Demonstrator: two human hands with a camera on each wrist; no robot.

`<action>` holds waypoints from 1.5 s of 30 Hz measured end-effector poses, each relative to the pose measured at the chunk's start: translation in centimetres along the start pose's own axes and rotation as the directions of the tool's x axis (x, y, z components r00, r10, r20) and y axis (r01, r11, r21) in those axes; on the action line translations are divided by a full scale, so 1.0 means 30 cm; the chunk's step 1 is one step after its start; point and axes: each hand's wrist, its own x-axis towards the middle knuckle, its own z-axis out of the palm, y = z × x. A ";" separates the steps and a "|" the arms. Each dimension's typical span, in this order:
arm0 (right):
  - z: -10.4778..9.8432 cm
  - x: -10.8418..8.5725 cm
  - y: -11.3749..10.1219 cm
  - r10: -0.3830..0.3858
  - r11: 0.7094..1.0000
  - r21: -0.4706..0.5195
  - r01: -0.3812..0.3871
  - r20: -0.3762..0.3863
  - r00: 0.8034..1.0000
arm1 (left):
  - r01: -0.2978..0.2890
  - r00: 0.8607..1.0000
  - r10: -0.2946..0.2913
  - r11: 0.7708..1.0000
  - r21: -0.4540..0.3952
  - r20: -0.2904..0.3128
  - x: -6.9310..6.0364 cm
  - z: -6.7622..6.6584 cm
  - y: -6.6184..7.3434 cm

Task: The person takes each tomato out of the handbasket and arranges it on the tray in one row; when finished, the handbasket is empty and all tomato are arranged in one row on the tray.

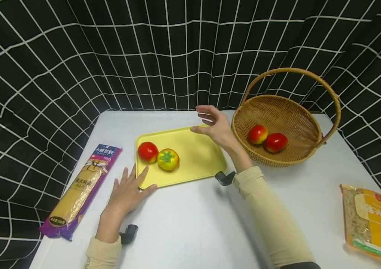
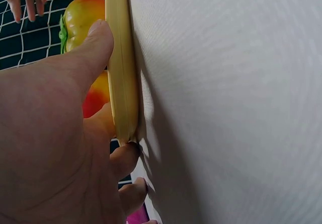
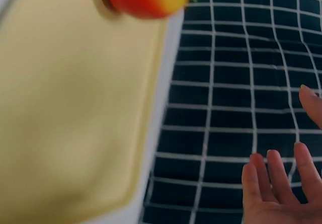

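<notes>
In the head view a yellow tray [image 1: 197, 157] lies on the white table, with a red tomato [image 1: 147, 152] and a yellow-red tomato [image 1: 168, 159] touching at its left end. The left hand [image 1: 126, 194] rests spread at the tray's near left corner; in the left wrist view its thumb lies on the rim [image 2: 123, 63]. Above the tray's far right part hovers the right hand [image 1: 215, 127], empty, fingers loosely bent and apart. To its right a wicker basket [image 1: 294, 119] holds two red fruits [image 1: 257, 134] [image 1: 276, 142].
A purple pasta packet [image 1: 86, 183] lies slanted left of the tray. At the right edge of the table is an orange and clear food packet [image 1: 375, 224]. The basket's tall handle [image 1: 333, 97] arches up. A black gridded curtain [image 1: 177, 56] stands behind the table.
</notes>
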 end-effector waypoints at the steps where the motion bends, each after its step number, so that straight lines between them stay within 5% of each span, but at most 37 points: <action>1: -0.022 0.001 -0.008 -0.002 1.000 -0.003 0.002 -0.009 1.000 | 0.000 1.000 0.000 1.000 0.001 0.000 0.000 0.000 0.001; 13: -0.341 -0.043 -0.082 0.043 0.994 -0.091 -0.056 -0.134 0.990 | 0.004 1.000 -0.004 1.000 0.005 0.011 0.002 0.001 0.001; 21: -0.511 -0.089 -0.049 0.107 0.971 -0.193 -0.140 -0.175 0.979 | 0.010 1.000 -0.010 1.000 0.014 0.007 0.004 0.003 -0.003; 31: -0.622 -0.132 0.030 0.316 0.881 -0.330 -0.339 -0.123 0.941 | 0.007 1.000 -0.007 1.000 0.014 0.006 0.001 0.000 0.003; 39: -0.681 -0.157 0.075 0.397 0.831 -0.399 -0.388 -0.065 0.916 | 0.009 1.000 -0.010 1.000 0.018 0.005 0.005 0.003 -0.001; 45: -0.706 -0.168 0.114 0.477 0.796 -0.423 -0.433 -0.001 0.879 | 0.007 1.000 -0.007 1.000 0.021 0.004 0.005 0.005 -0.003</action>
